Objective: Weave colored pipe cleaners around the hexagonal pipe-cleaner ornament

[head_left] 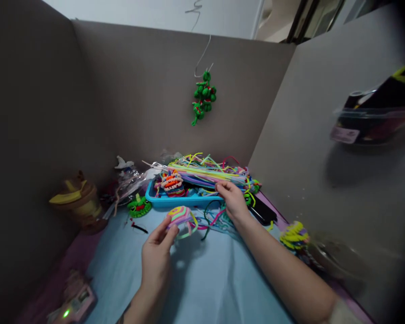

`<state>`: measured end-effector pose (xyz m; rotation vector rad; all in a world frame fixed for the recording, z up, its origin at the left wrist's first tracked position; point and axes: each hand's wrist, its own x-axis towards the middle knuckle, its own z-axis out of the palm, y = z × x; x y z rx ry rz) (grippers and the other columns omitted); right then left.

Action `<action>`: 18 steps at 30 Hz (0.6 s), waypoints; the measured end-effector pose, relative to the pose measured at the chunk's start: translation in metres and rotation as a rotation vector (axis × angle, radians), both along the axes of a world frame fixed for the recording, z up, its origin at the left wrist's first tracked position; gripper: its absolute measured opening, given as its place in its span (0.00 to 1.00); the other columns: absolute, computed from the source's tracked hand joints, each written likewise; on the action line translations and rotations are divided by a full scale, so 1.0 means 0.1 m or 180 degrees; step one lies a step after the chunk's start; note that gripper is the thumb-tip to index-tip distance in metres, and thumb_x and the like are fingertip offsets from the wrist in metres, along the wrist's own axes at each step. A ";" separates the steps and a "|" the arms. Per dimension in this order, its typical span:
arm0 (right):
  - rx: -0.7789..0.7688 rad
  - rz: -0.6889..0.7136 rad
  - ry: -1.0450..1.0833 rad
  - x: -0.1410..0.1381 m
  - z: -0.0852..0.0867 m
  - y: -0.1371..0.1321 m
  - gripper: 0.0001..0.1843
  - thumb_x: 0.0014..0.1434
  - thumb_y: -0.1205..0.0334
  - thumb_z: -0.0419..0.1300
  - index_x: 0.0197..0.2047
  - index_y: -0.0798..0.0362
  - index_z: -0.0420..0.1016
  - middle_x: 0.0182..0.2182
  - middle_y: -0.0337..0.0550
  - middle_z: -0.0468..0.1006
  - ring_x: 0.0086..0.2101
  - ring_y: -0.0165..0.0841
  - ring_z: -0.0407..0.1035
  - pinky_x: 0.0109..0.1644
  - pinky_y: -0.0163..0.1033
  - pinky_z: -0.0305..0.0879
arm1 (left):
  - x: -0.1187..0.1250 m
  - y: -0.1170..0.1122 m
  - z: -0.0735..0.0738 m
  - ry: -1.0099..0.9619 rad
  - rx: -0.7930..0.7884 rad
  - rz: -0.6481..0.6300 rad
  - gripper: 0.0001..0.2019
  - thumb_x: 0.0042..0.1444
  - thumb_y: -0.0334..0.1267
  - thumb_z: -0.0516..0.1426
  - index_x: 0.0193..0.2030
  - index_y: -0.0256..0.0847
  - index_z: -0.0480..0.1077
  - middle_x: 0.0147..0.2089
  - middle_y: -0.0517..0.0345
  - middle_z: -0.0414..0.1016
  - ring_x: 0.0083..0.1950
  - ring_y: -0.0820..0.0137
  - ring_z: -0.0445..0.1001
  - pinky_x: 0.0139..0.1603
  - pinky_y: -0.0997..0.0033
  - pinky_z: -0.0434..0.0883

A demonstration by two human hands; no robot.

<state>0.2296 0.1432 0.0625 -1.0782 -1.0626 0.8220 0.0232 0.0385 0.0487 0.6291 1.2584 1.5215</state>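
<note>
My left hand (157, 252) pinches a coiled pastel pipe-cleaner disc (180, 216) with a loose green-yellow loop hanging from it, held above the light blue cloth (205, 279). My right hand (232, 200) reaches forward, fingers closing on the bundle of straight coloured pipe cleaners (205, 175) that lies across a blue tray (175, 200). A small orange, white and blue pipe-cleaner figure (172, 182) sits in the tray's left part.
A green pipe-cleaner figure (204, 96) hangs on a wire from the grey partition. A green frog-like piece (139, 207) lies left of the tray. A yellow cup (77, 202) stands far left, a black phone (263, 210) right, a yellow coil (294, 235) farther right.
</note>
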 end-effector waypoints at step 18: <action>0.0022 -0.0211 -0.4887 -0.23 -0.02 1.36 0.09 0.57 0.60 0.57 0.38 0.51 0.76 0.31 0.51 0.78 0.33 0.40 0.70 0.35 0.39 0.61 | -0.28 0.22 -0.19 -0.0486 -0.0411 0.0212 0.30 0.27 0.45 0.70 0.42 0.37 0.76 0.30 0.53 0.79 0.32 0.68 0.76 0.31 0.73 0.72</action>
